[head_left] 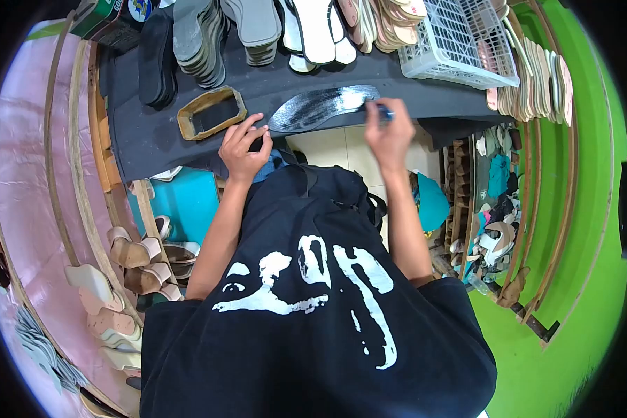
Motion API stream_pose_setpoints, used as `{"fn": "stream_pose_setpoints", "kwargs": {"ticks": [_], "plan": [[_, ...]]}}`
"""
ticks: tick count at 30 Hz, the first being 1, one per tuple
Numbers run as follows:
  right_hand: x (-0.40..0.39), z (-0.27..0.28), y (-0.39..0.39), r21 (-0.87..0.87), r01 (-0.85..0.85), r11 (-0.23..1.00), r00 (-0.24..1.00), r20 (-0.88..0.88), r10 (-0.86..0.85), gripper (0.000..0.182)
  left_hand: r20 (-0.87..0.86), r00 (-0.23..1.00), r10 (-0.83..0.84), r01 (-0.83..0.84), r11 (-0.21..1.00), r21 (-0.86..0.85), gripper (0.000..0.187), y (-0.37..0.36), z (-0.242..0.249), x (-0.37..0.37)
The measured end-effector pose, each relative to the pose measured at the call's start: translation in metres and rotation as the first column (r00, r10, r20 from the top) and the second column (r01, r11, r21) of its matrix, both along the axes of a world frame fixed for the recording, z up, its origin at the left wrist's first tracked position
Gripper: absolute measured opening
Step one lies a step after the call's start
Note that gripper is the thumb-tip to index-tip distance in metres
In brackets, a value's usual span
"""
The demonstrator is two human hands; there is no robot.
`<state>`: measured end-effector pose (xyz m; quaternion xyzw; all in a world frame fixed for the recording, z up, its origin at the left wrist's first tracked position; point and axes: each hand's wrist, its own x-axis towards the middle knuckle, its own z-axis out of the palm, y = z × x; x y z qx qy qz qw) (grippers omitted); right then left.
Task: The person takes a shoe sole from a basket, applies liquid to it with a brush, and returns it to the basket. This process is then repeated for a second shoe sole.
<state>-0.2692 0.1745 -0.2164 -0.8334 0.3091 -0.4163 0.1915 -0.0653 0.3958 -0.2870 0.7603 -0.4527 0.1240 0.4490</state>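
Observation:
A black shoe sole lies near the front edge of the dark-covered table, its upper face shiny and wet-looking. At its left end is my left hand, fingers spread and fingertips on or right beside the sole's tip. My right hand is closed over the sole's right end, pinching a small dark-blue tool. Motion blur hides what kind of tool it is. To the left of my left hand stands an open, yellow-brown stained container with angled sides.
Stacks of grey soles, black soles and white soles line the table's back. A white plastic basket stands at the back right, beside upright beige insoles. Shelves with shoes flank me on the left.

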Motion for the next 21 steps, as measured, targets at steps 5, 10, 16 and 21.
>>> {"fn": "stream_pose_setpoints", "kwargs": {"ticks": [5,10,16,21], "plan": [[0.049,0.004,0.068,0.092,-0.470,0.878,0.882,0.022,0.470,0.017,-0.009,1.000,-0.011,0.011,1.000,0.009,0.013,0.002,-0.001,0.001],[0.019,0.004,0.024,0.222,-0.127,0.967,0.991,-0.012,0.133,0.015,-0.004,1.000,-0.015,0.015,1.000,0.018,0.014,0.003,0.000,0.001],[-0.012,0.011,-0.027,0.049,0.070,0.996,0.998,0.004,-0.070,0.013,-0.006,1.000,0.002,-0.001,1.000,0.026,0.015,0.002,-0.001,0.000],[0.031,0.001,0.032,0.016,-0.234,0.972,0.972,-0.011,0.235,0.012,0.007,1.000,-0.001,0.001,0.999,0.035,0.015,0.002,-0.002,0.001]]}}
